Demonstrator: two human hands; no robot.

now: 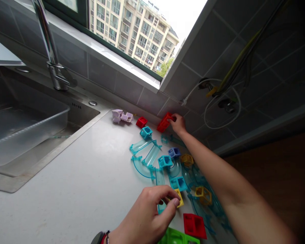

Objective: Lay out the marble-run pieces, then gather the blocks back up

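At the far end of the counter, my right hand [178, 124] grips a red block [164, 122] between thumb and fingers, close to the tiled wall. My left hand [155, 208] is nearer to me, its thumb and index finger curled together at a yellow block [180, 199], which they partly cover. Just below it lie a green block piece [176, 236], cut off by the bottom edge, and a red block [194, 225]. Between the hands are clear teal track pieces [152, 154], teal cube blocks [165, 161] and a blue-violet cube [174, 152].
A steel sink [91, 117] with a clear plastic bin [27, 128] and a faucet [53, 64] is at left. Lilac pieces [122, 116] and a red cube [141, 122] lie near the wall. More yellow cubes [203, 195] lie under my right forearm. Cables [234, 71] hang at right.
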